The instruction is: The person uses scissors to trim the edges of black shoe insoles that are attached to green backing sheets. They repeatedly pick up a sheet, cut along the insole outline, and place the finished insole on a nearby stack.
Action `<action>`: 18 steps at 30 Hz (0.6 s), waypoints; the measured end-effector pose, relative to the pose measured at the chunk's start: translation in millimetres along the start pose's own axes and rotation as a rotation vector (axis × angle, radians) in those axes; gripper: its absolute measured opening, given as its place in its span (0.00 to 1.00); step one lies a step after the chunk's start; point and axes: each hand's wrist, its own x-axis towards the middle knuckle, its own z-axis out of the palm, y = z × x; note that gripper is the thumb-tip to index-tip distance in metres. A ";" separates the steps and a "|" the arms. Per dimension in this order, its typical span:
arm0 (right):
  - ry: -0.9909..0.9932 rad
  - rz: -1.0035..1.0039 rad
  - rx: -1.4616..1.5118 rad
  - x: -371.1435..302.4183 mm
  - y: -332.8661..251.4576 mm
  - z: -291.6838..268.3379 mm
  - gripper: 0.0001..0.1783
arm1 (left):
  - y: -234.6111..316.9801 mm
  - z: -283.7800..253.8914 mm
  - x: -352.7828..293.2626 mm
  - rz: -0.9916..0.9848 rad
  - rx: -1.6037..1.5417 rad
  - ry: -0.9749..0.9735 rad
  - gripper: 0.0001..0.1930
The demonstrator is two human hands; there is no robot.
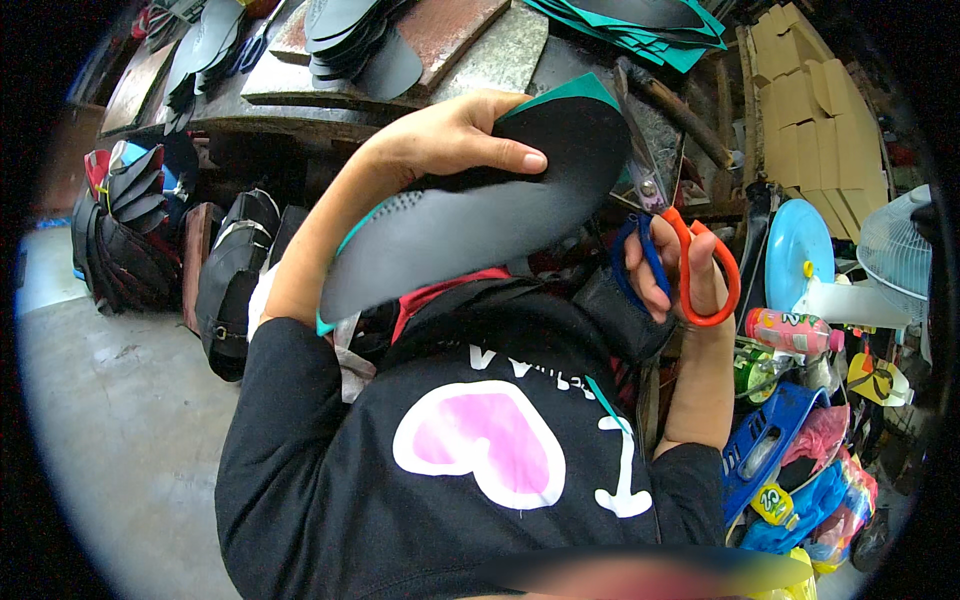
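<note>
My left hand (450, 138) grips a black shoe insole (470, 238) by its far edge, the thumb lying across its dark face. Teal sheet material (578, 90) shows behind the insole and sticks out past its far tip and near end. In my right hand (692, 262) are scissors (650, 192) with one blue and one orange handle loop. Their blades point away from me at the insole's right end, spread apart; whether they touch the material I cannot tell. A thin teal offcut (608, 404) lies on the front of my black shirt.
Stacked dark insoles (355, 45) sit on boards on the bench, with teal-edged pieces (640, 25) farther right. Cardboard boxes (815, 130), a fan (900, 250), a pink bottle (792, 332) and a blue plastic stool (775, 440) crowd the right. A black bag (240, 280) stands left.
</note>
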 end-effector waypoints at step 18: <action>0.292 -0.113 -0.038 5.6 34.7 15.6 0.48 | -26.2 66.2 5.6 0.630 -0.779 0.274 0.24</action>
